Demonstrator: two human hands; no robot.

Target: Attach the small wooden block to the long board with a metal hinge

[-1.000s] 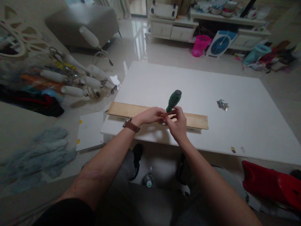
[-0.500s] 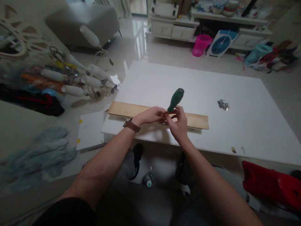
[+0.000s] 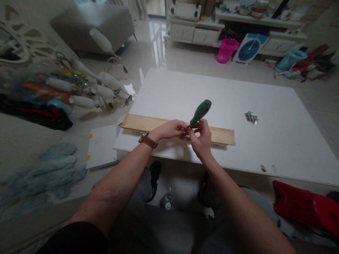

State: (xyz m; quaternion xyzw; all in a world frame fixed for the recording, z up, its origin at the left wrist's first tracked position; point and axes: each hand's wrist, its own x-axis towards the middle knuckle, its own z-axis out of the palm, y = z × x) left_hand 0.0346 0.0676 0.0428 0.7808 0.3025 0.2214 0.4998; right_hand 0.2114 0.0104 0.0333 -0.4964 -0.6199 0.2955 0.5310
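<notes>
A screwdriver with a green handle leans up and to the right over a long wooden board. My right hand has its fingers closed about the screwdriver just below the handle. Close beside it, my left hand is pinched near the screwdriver's lower end; what those fingers hold is hidden. A small shiny metal piece shows under the fingertips at the board's near edge. The board lies across the white panel, and the screwdriver's tip is out of sight.
Several metal hinges or plates lie on the panel at right. Two small items, one a yellowish piece, rest near its front edge. A bottle stands on the floor between the feet. A lamp with white shades is at left.
The screwdriver's handle has tipped further to the right. The fingers of both hands have shifted slightly around its lower end; the board and panel have stayed put.
</notes>
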